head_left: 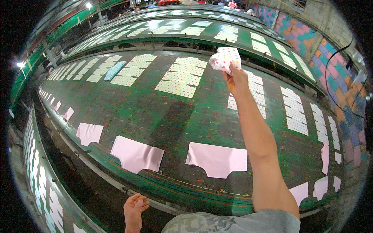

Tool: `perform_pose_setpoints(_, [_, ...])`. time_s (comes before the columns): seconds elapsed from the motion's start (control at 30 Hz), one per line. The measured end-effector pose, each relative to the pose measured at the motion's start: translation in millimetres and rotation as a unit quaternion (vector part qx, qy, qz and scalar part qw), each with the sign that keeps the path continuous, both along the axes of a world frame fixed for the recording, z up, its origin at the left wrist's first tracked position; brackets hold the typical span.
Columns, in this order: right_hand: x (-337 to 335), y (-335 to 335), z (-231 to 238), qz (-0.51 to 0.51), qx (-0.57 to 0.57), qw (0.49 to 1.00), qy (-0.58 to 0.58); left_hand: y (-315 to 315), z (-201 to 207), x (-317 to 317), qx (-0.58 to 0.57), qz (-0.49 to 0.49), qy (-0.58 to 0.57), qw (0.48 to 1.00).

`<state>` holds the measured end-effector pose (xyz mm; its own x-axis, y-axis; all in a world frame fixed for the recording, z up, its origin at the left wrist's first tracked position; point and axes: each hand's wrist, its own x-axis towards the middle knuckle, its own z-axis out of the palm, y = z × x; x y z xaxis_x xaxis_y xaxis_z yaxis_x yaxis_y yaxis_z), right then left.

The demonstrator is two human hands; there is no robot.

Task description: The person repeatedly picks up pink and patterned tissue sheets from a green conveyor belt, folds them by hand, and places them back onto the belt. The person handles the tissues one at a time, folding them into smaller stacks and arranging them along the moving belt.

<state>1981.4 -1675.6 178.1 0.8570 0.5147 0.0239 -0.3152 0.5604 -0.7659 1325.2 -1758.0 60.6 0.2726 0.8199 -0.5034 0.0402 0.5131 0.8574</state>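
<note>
My right arm reaches out over the long green table [145,105]. At its end my right hand [236,80] is closed on a folded white cloth with coloured dots [227,58], held up above the table. Beyond and below it lie dotted cloth pieces [254,91], partly hidden by my forearm. Down by the table's near edge is my left hand [134,211], its fingers loosely bent and apart, with nothing visible in them. Pale pink cut cloth pieces [217,157] lie along the near side, one of them [138,154] just beyond my left hand.
More dotted panels [182,77] lie in a row along the far side, with a folded light-blue cloth [115,71] among them. Further long tables [165,32] with pale pieces stand behind, another [42,178] at left. A painted brick wall [338,73] with a hanging black cable borders the right.
</note>
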Motion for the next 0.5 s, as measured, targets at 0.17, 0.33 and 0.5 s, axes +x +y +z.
perform_pose_setpoints(0.17, [-8,-11,-159,-0.008,-0.182,0.979,0.092,-19,1,-3,0.001,-0.014,0.057,0.998])
perform_pose_setpoints(0.33, [-114,-99,-215,0.089,-0.229,0.969,0.030,-23,11,-2,0.010,-0.069,0.084,0.994])
perform_pose_setpoints(0.5, [-152,-174,-169,0.122,-0.294,0.929,-0.187,-21,7,8,0.099,-0.182,0.095,0.974])
